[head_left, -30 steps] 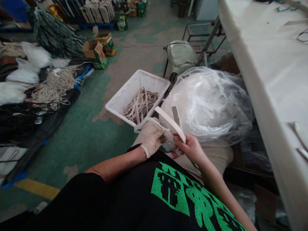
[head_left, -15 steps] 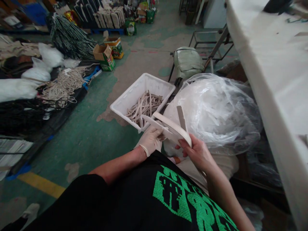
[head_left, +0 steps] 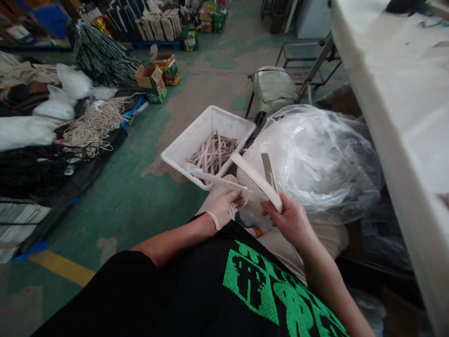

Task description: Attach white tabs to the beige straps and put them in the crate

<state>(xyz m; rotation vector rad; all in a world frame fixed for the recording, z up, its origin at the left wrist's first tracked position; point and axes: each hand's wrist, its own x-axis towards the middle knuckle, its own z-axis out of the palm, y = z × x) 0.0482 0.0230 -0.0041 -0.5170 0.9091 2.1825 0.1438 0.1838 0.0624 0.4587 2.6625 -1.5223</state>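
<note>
My left hand (head_left: 220, 202), in a thin pale glove, is closed on a translucent white strip (head_left: 210, 178) whose far end reaches over the near edge of a white bin (head_left: 175, 145). Bare and closed, my right hand (head_left: 286, 216) grips a folded cream strap (head_left: 257, 180); one grey-brown end of it stands up above the fingers. The translucent strip runs across between both hands. Inside the bin lies a tangle of beige straps (head_left: 213, 154).
A big clear plastic bag (head_left: 312, 164) of white material bulges right of the bin. Beyond it are a green wrapped bundle (head_left: 273, 89) and a long white table (head_left: 396, 103). Cord piles (head_left: 94, 121) and open cartons (head_left: 152, 84) lie at left.
The translucent strip's free end has swung left and down over the bin. The folded cream strap has shifted slightly right, and its raised end has turned a little. Both hands keep their hold.
</note>
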